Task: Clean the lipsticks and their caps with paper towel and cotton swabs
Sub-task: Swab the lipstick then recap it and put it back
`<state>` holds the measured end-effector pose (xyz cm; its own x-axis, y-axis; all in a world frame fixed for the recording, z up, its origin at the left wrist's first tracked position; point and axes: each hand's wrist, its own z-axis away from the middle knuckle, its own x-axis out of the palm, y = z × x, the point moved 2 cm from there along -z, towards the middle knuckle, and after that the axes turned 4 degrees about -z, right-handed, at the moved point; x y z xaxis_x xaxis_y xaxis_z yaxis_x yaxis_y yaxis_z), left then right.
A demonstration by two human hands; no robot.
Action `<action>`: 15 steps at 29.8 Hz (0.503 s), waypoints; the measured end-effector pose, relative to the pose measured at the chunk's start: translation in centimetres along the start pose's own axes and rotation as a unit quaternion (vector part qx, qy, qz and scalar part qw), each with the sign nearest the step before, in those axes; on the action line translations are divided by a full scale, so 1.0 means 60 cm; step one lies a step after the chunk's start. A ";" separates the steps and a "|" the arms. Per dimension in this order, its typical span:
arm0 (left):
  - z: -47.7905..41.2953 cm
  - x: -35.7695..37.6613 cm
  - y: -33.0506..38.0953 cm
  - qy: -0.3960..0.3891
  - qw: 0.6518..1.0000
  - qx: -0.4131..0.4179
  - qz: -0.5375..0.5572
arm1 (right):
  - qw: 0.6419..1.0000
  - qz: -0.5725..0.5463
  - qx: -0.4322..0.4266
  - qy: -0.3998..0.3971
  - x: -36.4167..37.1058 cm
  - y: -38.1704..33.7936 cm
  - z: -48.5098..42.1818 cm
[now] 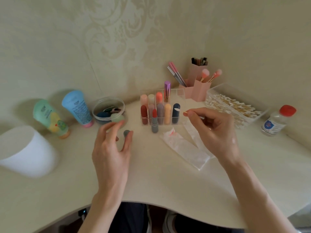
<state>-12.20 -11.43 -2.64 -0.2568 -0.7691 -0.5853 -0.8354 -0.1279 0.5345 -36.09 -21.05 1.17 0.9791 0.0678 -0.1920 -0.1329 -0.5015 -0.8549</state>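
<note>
**Swab pinched, grey cap loose by the organizer**

Mid-surface, close to the wall: a clear organizer, compartments filled with capped lipsticks. Peach, cream, coral and a tall purple one in the back row; dark red, pink, mauve, orange and navy in the front row.

Just in front of the organizer, upright and uncapped: an open lipstick, red bullet over a grey base. Front-left of the organizer: a grey cap at the thumb tip of the left hand, fingers spread and loosely curved, gripping nothing.

Just right of the organizer: the right hand, fingers pinching a cotton swab, its white tip across the navy lipstick. Front-right of the organizer, flat on the surface: a folded paper towel, smeared red at the end nearest the organizer.

Right of the organizer: a clear tray heaped with spare swabs. Behind-right: a pink holder full of makeup brushes. Left of the organizer: a round clear tub holding blue and green sponges, then two tubes, blue and green. Far right of the organizer: a red-capped bottle.
</note>
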 end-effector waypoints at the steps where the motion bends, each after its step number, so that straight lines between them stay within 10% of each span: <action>1: -0.003 0.004 -0.010 -0.022 1.000 -0.001 -0.001 | 1.000 -0.006 -0.001 -0.015 0.004 -0.002 0.003; 8: -0.014 0.012 -0.030 -0.098 0.994 -0.013 -0.035 | 0.991 0.029 -0.020 -0.132 0.042 0.003 0.022; 10: -0.020 0.004 -0.033 -0.110 0.984 -0.095 0.104 | 0.987 0.050 -0.012 -0.150 0.047 0.007 0.026; 15: -0.016 -0.012 -0.017 -0.174 0.842 -0.280 0.426 | 0.985 0.034 -0.011 -0.168 0.056 0.004 0.035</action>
<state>-10.70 -11.32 -2.19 -0.8557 -0.5134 0.0650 0.0596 0.0270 0.9979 -33.15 -19.15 -0.71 0.8615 0.3132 -0.3997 -0.1892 -0.5326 -0.8250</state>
